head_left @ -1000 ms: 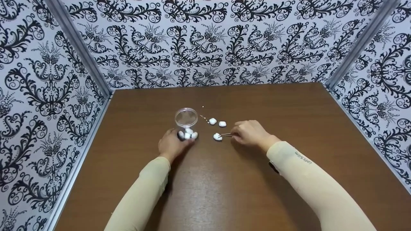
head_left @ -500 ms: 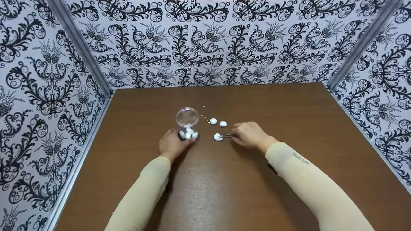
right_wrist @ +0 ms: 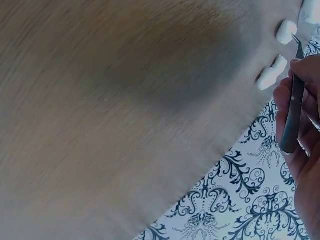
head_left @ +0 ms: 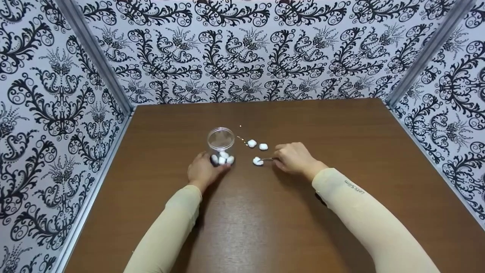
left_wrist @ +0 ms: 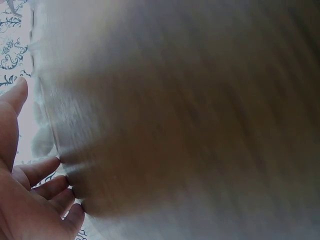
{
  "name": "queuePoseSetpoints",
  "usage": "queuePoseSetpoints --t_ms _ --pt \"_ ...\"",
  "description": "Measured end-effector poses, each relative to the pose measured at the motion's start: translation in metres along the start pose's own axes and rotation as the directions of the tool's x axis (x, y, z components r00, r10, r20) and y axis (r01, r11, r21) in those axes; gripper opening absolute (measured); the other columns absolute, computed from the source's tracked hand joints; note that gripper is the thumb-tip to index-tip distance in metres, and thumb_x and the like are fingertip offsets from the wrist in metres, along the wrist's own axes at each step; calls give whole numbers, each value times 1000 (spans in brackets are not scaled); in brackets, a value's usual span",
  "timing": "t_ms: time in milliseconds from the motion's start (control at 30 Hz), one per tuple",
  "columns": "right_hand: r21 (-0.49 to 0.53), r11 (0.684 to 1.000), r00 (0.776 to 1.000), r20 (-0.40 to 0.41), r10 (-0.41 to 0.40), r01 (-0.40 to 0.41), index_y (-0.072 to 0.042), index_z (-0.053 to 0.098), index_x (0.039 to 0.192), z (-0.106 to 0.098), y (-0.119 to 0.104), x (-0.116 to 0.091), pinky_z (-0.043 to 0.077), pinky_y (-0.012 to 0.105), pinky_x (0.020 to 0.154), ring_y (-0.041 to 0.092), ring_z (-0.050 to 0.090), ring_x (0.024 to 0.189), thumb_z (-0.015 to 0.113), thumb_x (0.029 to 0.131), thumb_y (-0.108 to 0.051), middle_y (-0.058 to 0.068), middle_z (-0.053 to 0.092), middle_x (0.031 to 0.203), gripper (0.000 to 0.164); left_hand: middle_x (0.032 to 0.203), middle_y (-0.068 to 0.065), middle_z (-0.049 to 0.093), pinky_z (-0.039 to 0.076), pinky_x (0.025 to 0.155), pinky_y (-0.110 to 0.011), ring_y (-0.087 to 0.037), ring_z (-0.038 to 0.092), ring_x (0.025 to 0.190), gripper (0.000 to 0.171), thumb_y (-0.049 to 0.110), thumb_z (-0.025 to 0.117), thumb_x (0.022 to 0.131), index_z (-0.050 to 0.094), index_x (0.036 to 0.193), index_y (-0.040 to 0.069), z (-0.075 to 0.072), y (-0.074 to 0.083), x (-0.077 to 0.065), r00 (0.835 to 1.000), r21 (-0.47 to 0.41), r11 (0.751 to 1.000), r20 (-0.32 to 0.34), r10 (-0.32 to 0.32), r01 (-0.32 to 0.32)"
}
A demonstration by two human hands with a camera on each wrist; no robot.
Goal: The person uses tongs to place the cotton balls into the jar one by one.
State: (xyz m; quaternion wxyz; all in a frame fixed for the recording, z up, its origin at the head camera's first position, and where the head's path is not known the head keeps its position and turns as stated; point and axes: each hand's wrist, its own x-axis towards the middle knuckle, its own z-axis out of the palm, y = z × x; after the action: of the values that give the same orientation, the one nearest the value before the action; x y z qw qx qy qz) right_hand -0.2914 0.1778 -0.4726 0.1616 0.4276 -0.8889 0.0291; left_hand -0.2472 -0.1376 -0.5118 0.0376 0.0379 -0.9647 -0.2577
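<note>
In the head view, my left hand [head_left: 201, 171] holds a clear jar [head_left: 221, 148] from its left side, thumb at the front. Several white cotton balls [head_left: 222, 160] lie at the jar's bottom. My right hand [head_left: 295, 157] pinches metal tweezers [head_left: 267, 159], whose tips touch a cotton ball [head_left: 257, 161] on the table, right of the jar. The right wrist view shows the tweezers [right_wrist: 295, 107] between thumb and fingers, their tips at the cotton ball [right_wrist: 286, 32]. In the left wrist view, my left hand [left_wrist: 35, 195] curves around the jar, which is only partly visible.
Two more cotton balls [head_left: 257, 145] lie on the brown table [head_left: 242, 212] behind the touched one. Small pale bits [head_left: 242, 139] are scattered beside the jar. Patterned walls [head_left: 242, 53] close off the back and both sides.
The tweezers have shifted very slightly on the cotton ball, which stays on the table. My left hand and the jar have hardly moved.
</note>
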Motion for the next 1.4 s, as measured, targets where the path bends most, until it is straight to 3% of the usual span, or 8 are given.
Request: queuePoseSetpoints --t_ms 267,567,867,1100,1400 --pt "14 1000 1000 -6 24 -24 -14 78 84 -6 6 -8 47 43 49 19 57 56 72 83 -17 -2 60 75 6 142 -18 53 39 101 -54 -35 48 131 88 66 74 77 58 136 2 0 0 0 1000 -5 1000 -7 3 -3" --pt "2 1000 998 -65 21 -20 -15 76 81 -12 16 -10 45 42 46 19 56 54 71 80 -15 -3 58 73 6 146 -17 48 33 105 -55 -31 41 137 87 63 75 78 57 137 2 4 -3 3 1000 -37 999 21 -16 17" --pt "14 999 994 -104 31 -30 -15 78 82 -22 21 -7 46 43 46 20 60 57 71 81 -13 -4 62 76 7 144 -17 51 33 105 -56 -32 43 135 86 64 75 77 59 135 2 4 -4 3 1000 -36 999 10 -14 14" --pt "1 1000 992 -125 12 -12 -14 79 85 -39 21 6 46 43 45 21 59 55 73 81 -15 -3 61 75 6 143 -18 51 35 104 -56 -33 44 134 87 64 75 77 59 135 1 5 -3 3 1000 -28 1000 2 -10 10" --pt "-7 1000 987 -158 -7 6 -14 80 90 -66 8 40 47 39 47 17 58 55 73 85 -16 -3 63 76 9 144 -18 50 34 105 -55 -34 44 134 87 63 75 77 58 136 1 2 -1 2 1000 -20 1000 7 -8 8"
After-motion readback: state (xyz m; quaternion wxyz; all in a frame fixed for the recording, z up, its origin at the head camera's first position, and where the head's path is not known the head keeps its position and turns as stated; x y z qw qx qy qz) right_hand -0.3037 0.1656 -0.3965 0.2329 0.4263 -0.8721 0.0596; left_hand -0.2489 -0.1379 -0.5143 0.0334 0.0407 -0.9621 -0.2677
